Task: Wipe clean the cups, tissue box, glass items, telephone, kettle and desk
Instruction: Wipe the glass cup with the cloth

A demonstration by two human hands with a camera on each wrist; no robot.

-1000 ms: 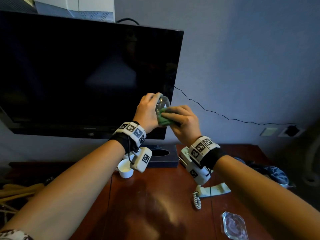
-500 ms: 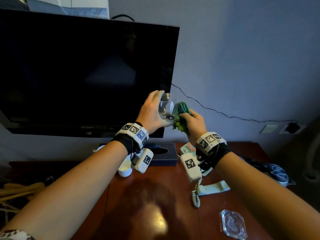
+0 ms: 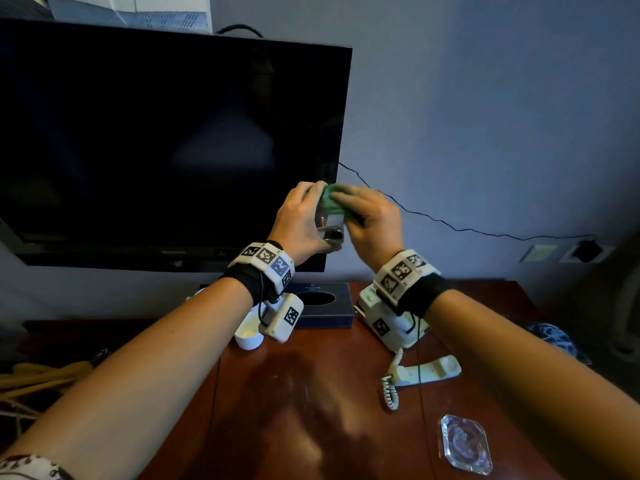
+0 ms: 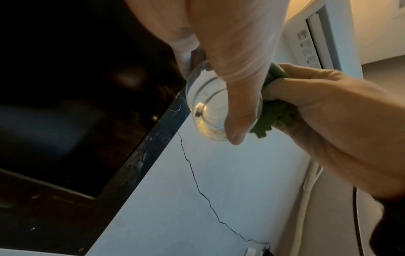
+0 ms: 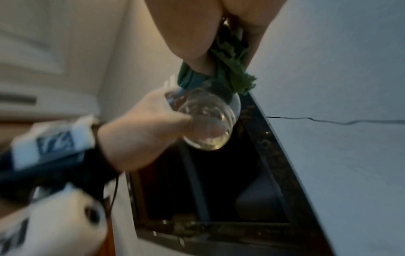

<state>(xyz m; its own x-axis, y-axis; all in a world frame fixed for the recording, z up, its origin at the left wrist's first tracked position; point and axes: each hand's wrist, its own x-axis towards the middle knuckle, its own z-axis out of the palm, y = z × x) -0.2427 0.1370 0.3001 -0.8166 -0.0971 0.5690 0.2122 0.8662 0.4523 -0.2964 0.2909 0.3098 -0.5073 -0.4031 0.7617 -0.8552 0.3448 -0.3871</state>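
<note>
My left hand (image 3: 304, 216) grips a clear drinking glass (image 3: 330, 225) in the air in front of the TV's right edge; its thick base (image 5: 208, 128) faces the right wrist camera. My right hand (image 3: 367, 220) holds a bunched green cloth (image 3: 330, 199) and presses it onto the glass's upper end. The left wrist view shows the glass (image 4: 208, 110) under my thumb, with the cloth (image 4: 276, 110) squeezed against its side by the right hand's fingers (image 4: 306, 90). Most of the glass is hidden between the two hands.
Below, the wooden desk (image 3: 311, 410) carries a dark tissue box (image 3: 322, 304), a white cup (image 3: 248, 336), a pale telephone (image 3: 388, 317) with its handset (image 3: 426, 370) off the cradle, and a glass ashtray (image 3: 465, 445). A large dark TV (image 3: 166, 143) hangs close behind.
The right hand has swung over from the glass's side, with the cloth now pushed onto its top. The glass now stands more upright in the left hand.
</note>
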